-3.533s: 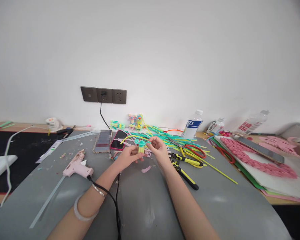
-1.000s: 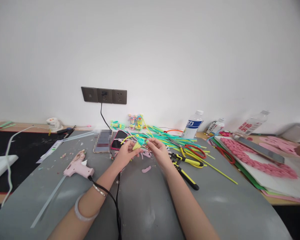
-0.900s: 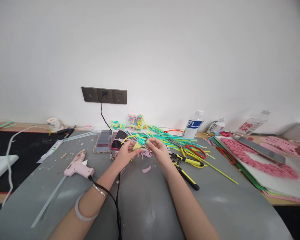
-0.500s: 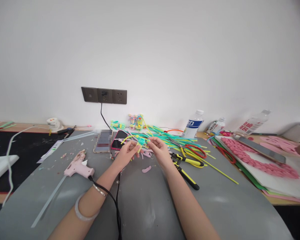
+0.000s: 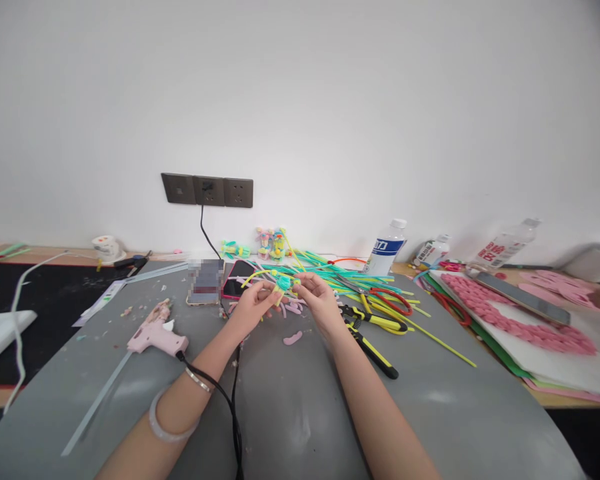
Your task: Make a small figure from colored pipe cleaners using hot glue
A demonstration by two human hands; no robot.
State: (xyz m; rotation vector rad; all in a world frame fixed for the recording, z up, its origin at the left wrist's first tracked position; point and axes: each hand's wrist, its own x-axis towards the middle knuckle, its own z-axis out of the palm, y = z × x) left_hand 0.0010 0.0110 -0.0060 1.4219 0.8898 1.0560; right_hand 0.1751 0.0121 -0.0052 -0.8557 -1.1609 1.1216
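Between my hands is a small teal and yellow pipe-cleaner figure (image 5: 283, 283), with a yellow strand curving off to its left. My left hand (image 5: 256, 303) pinches the figure from the left side. On its right side, the fingers of my right hand (image 5: 318, 297) are closed on its yellow part. Behind my hands, a pile of teal and yellow pipe cleaners (image 5: 375, 278) is spread over the grey table (image 5: 300, 407). Finished-looking small figures (image 5: 271, 244) stand against the wall, and another teal one (image 5: 235, 250) lies beside them.
A pink glue gun (image 5: 157, 333) with a black cable lies left. Yellow-black pliers (image 5: 373, 350) and red-handled scissors (image 5: 390, 301) lie right, near a bottle (image 5: 386, 248). Phones (image 5: 206, 283) are behind my left hand. Pink braided material (image 5: 515, 317) is far right.
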